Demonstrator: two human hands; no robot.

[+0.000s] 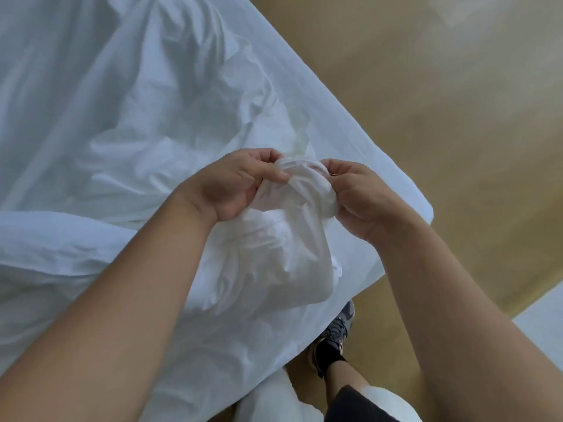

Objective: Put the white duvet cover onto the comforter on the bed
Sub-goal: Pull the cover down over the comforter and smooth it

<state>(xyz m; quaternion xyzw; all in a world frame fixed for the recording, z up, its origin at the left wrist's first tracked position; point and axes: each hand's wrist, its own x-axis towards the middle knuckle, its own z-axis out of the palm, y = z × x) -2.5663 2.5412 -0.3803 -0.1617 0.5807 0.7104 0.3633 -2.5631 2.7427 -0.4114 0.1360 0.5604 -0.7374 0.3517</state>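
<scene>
Bed (359, 153): fills the left and centre of the frame, its sheet running to a rounded corner at mid right. It carries all the white cloth.
Floor (441, 95): wooden, across the upper right and right. It is open beyond the bed's edge, so there looks to be room to step round the corner.
Comforter (146, 129): judged to be the rumpled white mass from upper left to centre. Where it ends and the cover begins cannot be told.
Cover (268, 239): bunched at centre frame, near the bed's corner, with one gathered end raised off the bed between both hands. It is probably held up this way to seat a corner of the filling inside it.
Left hand (234, 181): fingers and thumb curled, pinching the left side of the raised bunch.
Right hand (356, 193): curled likewise, pinching the right side, thumb on top. The two grips sit close together, likely to work one small spot.
Shoe (338, 333): lower centre, on the floor just beside the bed's edge.
</scene>
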